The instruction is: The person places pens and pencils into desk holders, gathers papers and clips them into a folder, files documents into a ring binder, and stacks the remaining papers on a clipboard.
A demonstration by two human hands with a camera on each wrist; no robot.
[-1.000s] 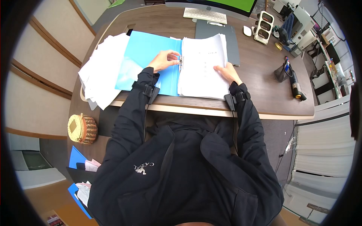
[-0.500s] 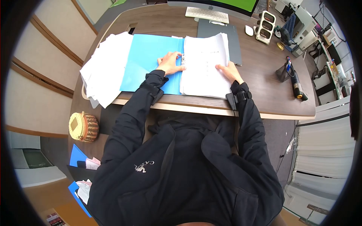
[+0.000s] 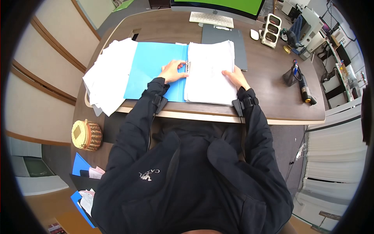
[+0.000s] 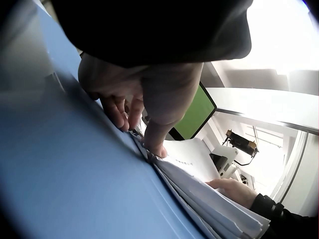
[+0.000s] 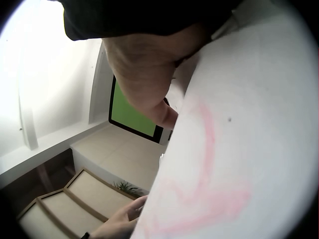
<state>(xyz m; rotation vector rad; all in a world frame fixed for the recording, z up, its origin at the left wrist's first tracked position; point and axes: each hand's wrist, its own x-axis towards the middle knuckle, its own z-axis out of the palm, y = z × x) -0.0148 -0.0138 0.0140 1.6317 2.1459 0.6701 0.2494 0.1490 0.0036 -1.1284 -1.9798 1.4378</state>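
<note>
A blue folder (image 3: pixel 154 58) lies open on the desk, with a thick stack of white paper (image 3: pixel 210 74) on its right side. The left hand (image 3: pixel 172 71) is at the metal clip (image 3: pixel 188 67) by the spine; in the left wrist view the left hand (image 4: pixel 144 94) has its thumb pressed at the clip and its other fingers bent beside it. The right hand (image 3: pixel 236 77) holds the stack's right edge, thumb on top and the other fingers out of sight beneath. In the right wrist view the right hand (image 5: pixel 147 74) is at the edge of a sheet with pink marks (image 5: pixel 209 149).
Loose white sheets (image 3: pixel 109 74) lie left of the folder. Behind are a grey board (image 3: pixel 237 43), a keyboard (image 3: pixel 211 19), a monitor (image 3: pixel 233 6), a mouse (image 3: pixel 254 34) and a white holder (image 3: pixel 271 30). A pen cup (image 3: pixel 290 77) stands right; a woven basket (image 3: pixel 86 135) is lower left.
The left hand has shifted right along the folder to the clip, its thumb now lower by the paper's edge. The right hand stays at the stack's right edge. The head view has shifted slightly.
</note>
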